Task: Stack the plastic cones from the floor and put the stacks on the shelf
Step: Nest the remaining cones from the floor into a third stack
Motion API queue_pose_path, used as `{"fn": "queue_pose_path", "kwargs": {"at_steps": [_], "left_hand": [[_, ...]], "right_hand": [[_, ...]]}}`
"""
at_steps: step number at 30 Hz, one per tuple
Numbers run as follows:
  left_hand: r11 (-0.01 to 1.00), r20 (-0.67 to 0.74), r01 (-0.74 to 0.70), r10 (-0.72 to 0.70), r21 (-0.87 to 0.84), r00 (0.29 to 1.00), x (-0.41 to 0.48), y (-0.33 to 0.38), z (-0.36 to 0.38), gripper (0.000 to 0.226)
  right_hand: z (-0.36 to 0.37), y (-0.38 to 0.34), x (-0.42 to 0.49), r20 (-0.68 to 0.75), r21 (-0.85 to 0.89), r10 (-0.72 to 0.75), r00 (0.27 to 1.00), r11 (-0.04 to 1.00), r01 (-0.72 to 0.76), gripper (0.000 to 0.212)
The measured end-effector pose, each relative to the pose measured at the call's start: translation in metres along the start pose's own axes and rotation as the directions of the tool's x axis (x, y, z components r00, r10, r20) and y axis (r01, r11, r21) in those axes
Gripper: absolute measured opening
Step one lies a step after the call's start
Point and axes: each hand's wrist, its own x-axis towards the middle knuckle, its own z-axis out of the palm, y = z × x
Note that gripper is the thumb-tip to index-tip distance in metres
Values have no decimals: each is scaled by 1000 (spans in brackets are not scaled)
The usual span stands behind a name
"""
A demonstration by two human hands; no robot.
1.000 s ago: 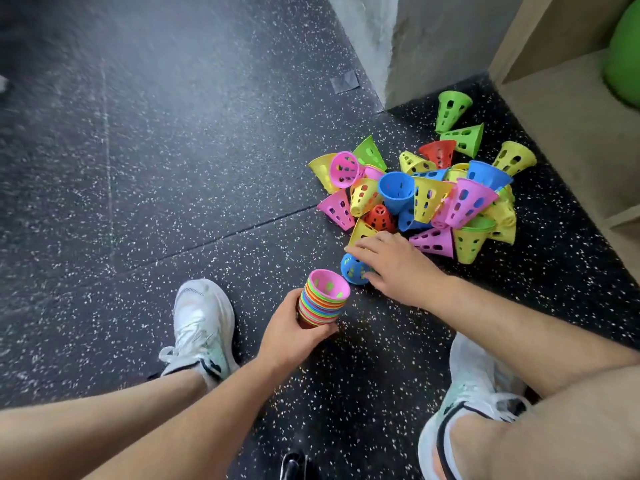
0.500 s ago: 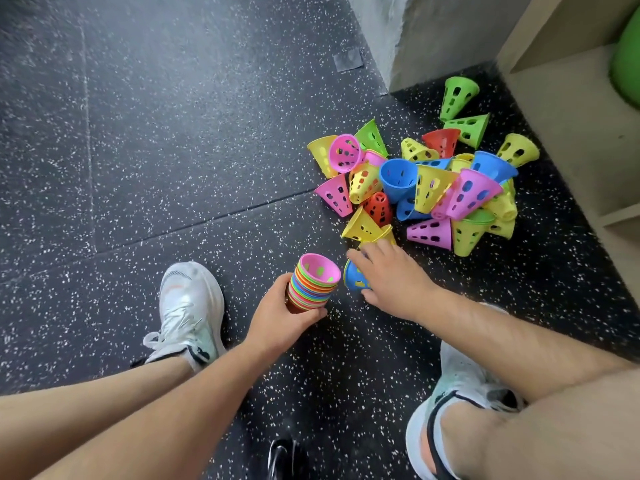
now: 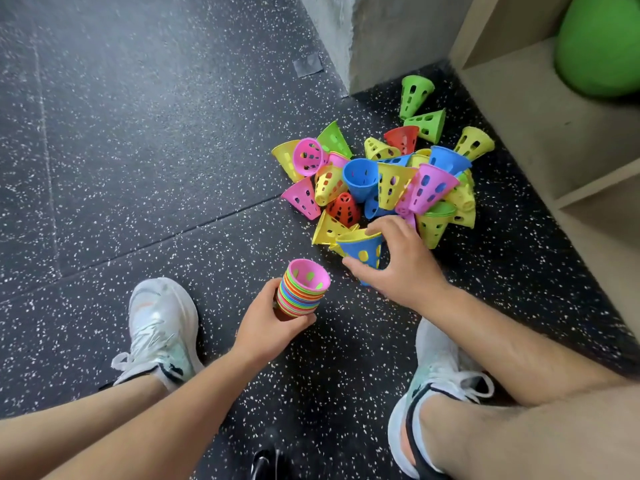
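My left hand (image 3: 268,329) grips a stack of nested cones (image 3: 302,292) of many colours, wide ends up, with a pink cone on top. Just to its right, my right hand (image 3: 398,263) holds a blue cone (image 3: 362,249) with a yellow one nested inside, lifted off the floor with the rim facing left and up. Behind them a pile of loose cones (image 3: 384,178) in yellow, pink, blue, green and red lies on the dark speckled floor. The wooden shelf (image 3: 540,129) stands to the right of the pile.
A green ball (image 3: 602,43) sits on the shelf's upper level. A grey concrete pillar (image 3: 374,36) rises behind the pile. My white shoes (image 3: 162,327) (image 3: 440,379) are planted on either side of my arms. Open floor stretches to the left.
My right hand has picked the blue cone up off the floor and turned its rim upward. The stack in my left hand has stayed about where it was.
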Motion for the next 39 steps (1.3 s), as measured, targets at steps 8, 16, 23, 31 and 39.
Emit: {"fn": "queue_pose_path", "kwargs": {"at_steps": [8, 16, 23, 31, 39], "left_hand": [[995, 53, -95, 94, 19, 994, 10, 36, 30, 68], [989, 82, -146, 145, 4, 986, 12, 60, 44, 70], [986, 94, -165, 164, 3, 982, 14, 76, 49, 67], [975, 101, -213, 219, -67, 970, 24, 106, 59, 70], [963, 109, -240, 254, -126, 961, 46, 143, 66, 62]], "right_hand": [[-6, 10, -7, -132, 139, 16, 991, 990, 2, 45], [-8, 14, -24, -5, 91, -52, 999, 994, 52, 52], [-24, 21, -32, 236, -11, -79, 969, 996, 84, 63], [-53, 44, 5, -275, -18, -67, 959, 998, 64, 30], [-97, 75, 73, -275, -206, 217, 937, 938, -278, 40]]}}
